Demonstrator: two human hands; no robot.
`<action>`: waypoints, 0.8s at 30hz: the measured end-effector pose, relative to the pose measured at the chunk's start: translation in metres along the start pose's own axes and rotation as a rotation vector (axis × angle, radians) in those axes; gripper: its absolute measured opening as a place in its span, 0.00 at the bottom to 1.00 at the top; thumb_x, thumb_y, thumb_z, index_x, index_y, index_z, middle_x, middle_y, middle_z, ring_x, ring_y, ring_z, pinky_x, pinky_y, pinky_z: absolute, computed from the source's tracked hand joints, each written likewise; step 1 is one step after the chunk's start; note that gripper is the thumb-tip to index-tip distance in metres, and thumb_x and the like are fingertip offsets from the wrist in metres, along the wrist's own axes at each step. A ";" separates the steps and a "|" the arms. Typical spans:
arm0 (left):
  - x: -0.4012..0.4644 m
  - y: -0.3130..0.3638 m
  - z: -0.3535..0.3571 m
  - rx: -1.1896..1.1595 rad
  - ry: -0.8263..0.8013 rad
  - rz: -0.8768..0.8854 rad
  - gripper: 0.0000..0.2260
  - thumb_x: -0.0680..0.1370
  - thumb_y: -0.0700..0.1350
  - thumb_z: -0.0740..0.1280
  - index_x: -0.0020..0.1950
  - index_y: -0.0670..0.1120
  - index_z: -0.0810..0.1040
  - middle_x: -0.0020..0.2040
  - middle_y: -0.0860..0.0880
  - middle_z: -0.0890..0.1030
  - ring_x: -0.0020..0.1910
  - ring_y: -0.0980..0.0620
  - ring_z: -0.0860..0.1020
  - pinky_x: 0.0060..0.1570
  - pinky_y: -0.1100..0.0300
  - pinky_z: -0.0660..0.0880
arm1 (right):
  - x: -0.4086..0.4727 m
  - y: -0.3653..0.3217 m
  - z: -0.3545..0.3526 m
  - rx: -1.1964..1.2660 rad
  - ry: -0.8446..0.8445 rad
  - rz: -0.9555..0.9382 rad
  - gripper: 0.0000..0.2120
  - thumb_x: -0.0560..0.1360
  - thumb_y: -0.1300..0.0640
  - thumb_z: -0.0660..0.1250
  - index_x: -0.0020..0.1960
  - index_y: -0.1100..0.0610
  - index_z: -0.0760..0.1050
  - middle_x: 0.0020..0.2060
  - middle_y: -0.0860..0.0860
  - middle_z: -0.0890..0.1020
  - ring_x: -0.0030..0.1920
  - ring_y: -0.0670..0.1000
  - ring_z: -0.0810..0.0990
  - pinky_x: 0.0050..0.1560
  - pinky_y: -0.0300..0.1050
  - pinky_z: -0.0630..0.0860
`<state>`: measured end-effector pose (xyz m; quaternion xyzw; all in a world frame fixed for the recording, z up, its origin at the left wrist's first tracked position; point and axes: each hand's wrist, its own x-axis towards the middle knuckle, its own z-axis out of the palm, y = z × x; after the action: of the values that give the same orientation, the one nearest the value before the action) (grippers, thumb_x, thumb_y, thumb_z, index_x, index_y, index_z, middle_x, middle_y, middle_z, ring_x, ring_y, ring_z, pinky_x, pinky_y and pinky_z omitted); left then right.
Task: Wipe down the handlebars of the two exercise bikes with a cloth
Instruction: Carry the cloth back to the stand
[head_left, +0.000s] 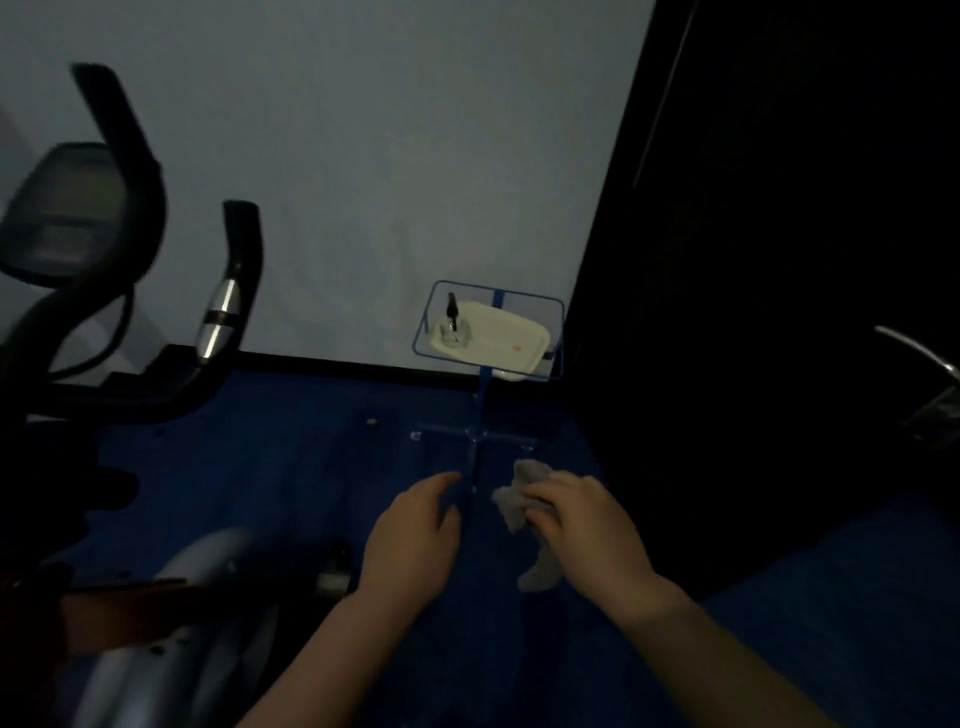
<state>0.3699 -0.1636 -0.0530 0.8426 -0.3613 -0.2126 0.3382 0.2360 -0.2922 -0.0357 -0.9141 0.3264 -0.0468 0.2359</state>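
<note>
A: What do the hands hold?
B: The right hand (582, 525) grips the grey cloth (524, 504), bunched under its fingers; the left hand (415, 535) is beside it, relaxed, holding nothing.
A: And the bike?
B: Its black handlebars (228, 322) stand up and left of the hands, untouched.

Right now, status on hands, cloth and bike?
Right hand grips grey cloth. Left hand open, empty. Handlebar up left, untouched. Blue wire stand straight ahead.
</note>
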 end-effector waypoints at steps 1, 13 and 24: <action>0.002 -0.001 0.009 0.023 -0.026 -0.023 0.19 0.81 0.45 0.59 0.72 0.52 0.69 0.69 0.52 0.74 0.65 0.52 0.73 0.62 0.59 0.70 | -0.001 0.012 0.007 -0.001 -0.026 0.022 0.13 0.81 0.54 0.58 0.61 0.48 0.77 0.59 0.46 0.77 0.58 0.48 0.70 0.55 0.41 0.70; 0.118 -0.030 0.049 0.344 -0.300 -0.104 0.16 0.80 0.45 0.57 0.67 0.45 0.71 0.64 0.46 0.76 0.61 0.47 0.75 0.59 0.55 0.72 | 0.099 0.071 0.065 -0.114 -0.385 0.076 0.19 0.67 0.55 0.76 0.56 0.51 0.77 0.62 0.44 0.72 0.62 0.49 0.69 0.53 0.34 0.62; 0.256 -0.055 0.033 0.356 -0.389 -0.220 0.11 0.80 0.47 0.56 0.57 0.46 0.75 0.58 0.48 0.79 0.54 0.48 0.78 0.56 0.51 0.75 | 0.237 0.087 0.043 0.035 -0.176 0.252 0.13 0.80 0.54 0.58 0.61 0.52 0.77 0.61 0.52 0.76 0.59 0.53 0.74 0.53 0.42 0.73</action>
<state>0.5422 -0.3419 -0.1444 0.8661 -0.3576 -0.3389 0.0842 0.3819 -0.4803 -0.1302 -0.8622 0.4159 0.0578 0.2833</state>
